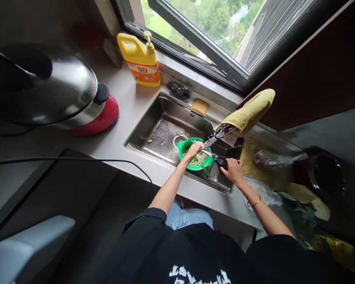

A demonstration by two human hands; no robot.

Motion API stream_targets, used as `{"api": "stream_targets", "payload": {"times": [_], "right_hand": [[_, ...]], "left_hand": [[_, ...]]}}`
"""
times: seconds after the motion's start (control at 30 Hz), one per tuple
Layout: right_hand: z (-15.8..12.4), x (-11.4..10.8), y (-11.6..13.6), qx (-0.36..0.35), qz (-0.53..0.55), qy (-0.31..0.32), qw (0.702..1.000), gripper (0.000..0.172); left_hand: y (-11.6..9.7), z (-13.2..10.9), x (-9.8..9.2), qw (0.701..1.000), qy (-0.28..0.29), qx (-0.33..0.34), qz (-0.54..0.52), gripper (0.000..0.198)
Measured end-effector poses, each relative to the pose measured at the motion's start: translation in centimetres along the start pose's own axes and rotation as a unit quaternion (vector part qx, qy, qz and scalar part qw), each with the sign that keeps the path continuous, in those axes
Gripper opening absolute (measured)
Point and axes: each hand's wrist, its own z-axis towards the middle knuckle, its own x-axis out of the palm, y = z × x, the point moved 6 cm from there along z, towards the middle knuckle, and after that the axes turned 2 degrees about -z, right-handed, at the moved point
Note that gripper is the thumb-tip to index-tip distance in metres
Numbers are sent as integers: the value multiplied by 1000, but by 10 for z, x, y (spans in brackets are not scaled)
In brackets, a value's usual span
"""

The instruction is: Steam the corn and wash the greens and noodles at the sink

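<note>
A green basket (184, 149) sits in the steel sink, holding pale, thin vegetable strands (198, 159). Long green stalks (206, 172) hang over its near rim. My right hand (234, 170) is wrapped around the black handles of a pair of scissors (219, 159), whose blades point left over the basket. Close to the blade tips, my left hand (195, 150) is above the basket with its fingers closed. What it pinches is too small and bright to make out. The shiny faucet (217, 135) ends just above my left hand.
A yellow cloth (248, 110) drapes the faucet's base. Behind the sink (162, 118) are a yellow sponge (200, 106), a dark scrubber (178, 89) and a yellow detergent jug (142, 63). A red-based steel appliance (99, 114) stands left. Plastic bags (263, 193) lie right. A black cable (106, 159) crosses the counter.
</note>
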Motion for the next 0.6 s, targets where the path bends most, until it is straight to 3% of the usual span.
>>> {"api": "stream_targets", "payload": {"times": [0.17, 0.27, 0.43, 0.5, 0.6], "right_hand": [[4, -3, 15, -9, 24, 2, 1000, 36], [11, -4, 34, -19, 38, -4, 999, 36], [17, -13, 41, -1, 85, 4, 996, 38], [18, -13, 27, 39, 138, 85, 986, 37], [10, -15, 0, 81, 242, 277, 926, 45]], "left_hand": [[6, -4, -41, 979, -184, 0, -86, 39], [14, -11, -62, 967, -223, -29, -122, 45], [34, -17, -67, 963, -195, -97, -158, 33], [40, -15, -57, 972, -162, -108, -133, 26], [39, -10, -33, 991, -77, -80, -80, 23]]}}
